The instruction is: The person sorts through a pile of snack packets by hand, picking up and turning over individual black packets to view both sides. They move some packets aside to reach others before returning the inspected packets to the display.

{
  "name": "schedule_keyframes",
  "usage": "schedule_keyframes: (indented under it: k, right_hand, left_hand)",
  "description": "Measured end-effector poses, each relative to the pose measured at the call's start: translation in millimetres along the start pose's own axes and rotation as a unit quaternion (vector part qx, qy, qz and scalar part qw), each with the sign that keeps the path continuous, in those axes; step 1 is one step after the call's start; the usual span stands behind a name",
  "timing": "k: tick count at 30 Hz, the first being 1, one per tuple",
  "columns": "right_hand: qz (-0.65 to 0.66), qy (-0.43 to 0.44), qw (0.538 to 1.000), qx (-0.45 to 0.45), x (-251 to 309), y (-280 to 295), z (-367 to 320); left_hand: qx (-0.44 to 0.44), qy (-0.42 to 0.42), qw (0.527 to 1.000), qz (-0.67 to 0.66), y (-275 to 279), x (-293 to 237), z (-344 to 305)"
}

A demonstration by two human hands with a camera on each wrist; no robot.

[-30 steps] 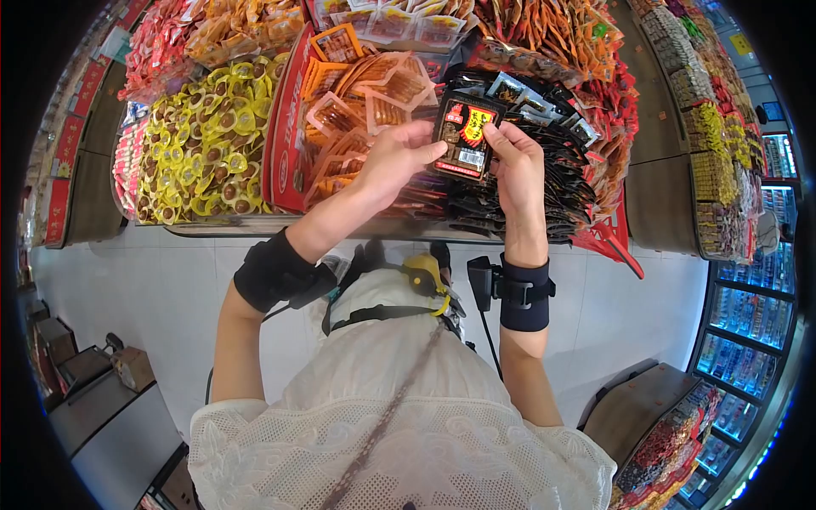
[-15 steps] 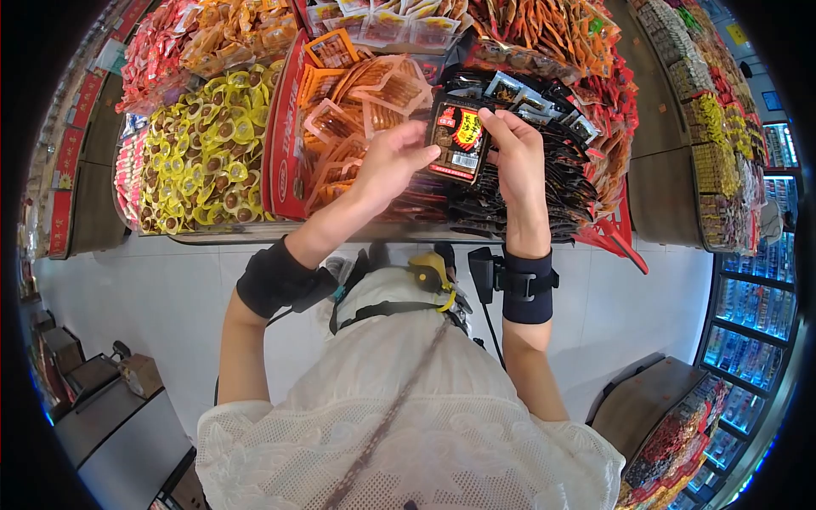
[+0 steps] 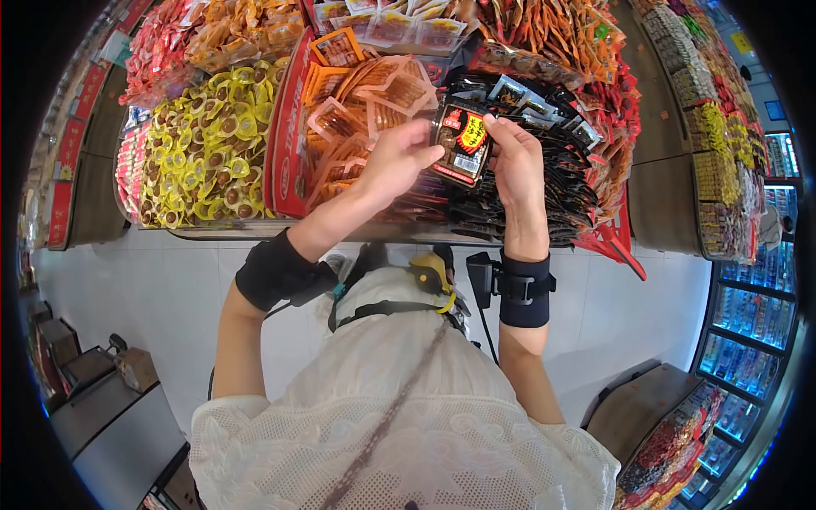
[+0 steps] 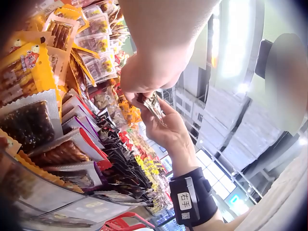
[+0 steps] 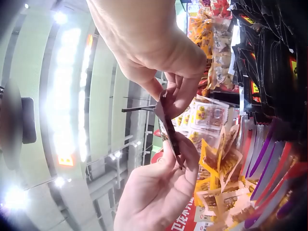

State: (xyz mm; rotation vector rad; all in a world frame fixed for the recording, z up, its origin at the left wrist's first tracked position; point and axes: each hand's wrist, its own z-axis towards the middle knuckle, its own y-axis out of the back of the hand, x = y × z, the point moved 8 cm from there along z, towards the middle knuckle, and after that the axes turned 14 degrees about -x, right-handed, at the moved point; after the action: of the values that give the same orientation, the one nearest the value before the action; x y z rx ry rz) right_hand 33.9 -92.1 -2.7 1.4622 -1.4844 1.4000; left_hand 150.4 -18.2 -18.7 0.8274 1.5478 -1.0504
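Note:
A small black snack packet (image 3: 461,143) with a yellow-and-red label and a barcode is held up in front of the body, over the snack bins. My left hand (image 3: 398,160) pinches its left edge, thumb on the front, the fingertips slightly blurred. The right hand (image 3: 515,161) grips the upper right edge between thumb and fingers. Seen edge-on in the right wrist view, the thin packet (image 5: 168,126) spans both hands. Directly below lie many black packets (image 3: 523,191) standing in rows. Orange-edged clear packets (image 3: 344,127) fill the bin by the left hand.
A red cardboard divider (image 3: 289,140) stands left of the orange packets, with yellow-wrapped pieces (image 3: 208,144) beyond it. Red-and-orange packets (image 3: 548,38) are heaped at the back right. A red handle-like piece (image 3: 625,255) juts from the counter's front right. Drink shelves (image 3: 744,331) line the far right.
The packet stays between both hands, tilting slightly. My right thumb has slid up toward the packet's upper right corner. The head view has shifted a little.

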Motion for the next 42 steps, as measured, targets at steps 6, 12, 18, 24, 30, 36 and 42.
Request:
schedule_keyframes:
  k: [6, 12, 18, 24, 30, 36, 42]
  right_hand:
    - [0.010, -0.010, 1.000, 0.008, -5, -1, -2]
    - [0.019, 0.004, 0.999, -0.026, -6, 6, 0]
    - [0.030, 0.016, 0.999, -0.035, 0, 11, 0]
    - [0.032, 0.019, 0.999, -0.028, 0, 11, 1]
    - [0.044, 0.014, 0.999, -0.016, 1, 8, -3]
    - [0.062, 0.010, 0.998, -0.011, 5, 1, -6]
    - [0.061, 0.008, 0.998, -0.010, 4, 1, -2]
  left_hand:
    - [0.007, 0.022, 1.000, 0.000, 1, 6, 0]
    - [0.013, 0.029, 0.999, 0.031, 3, 7, -3]
    - [0.047, 0.030, 0.998, 0.005, 2, -4, -13]
    - [0.064, 0.023, 0.997, -0.027, -2, -11, -15]
    - [0.068, -0.008, 0.998, 0.008, 1, -12, -16]
    - [0.078, -0.023, 0.997, -0.016, -1, -12, -16]
    - [0.076, -0.011, 0.997, -0.015, -2, -19, -17]
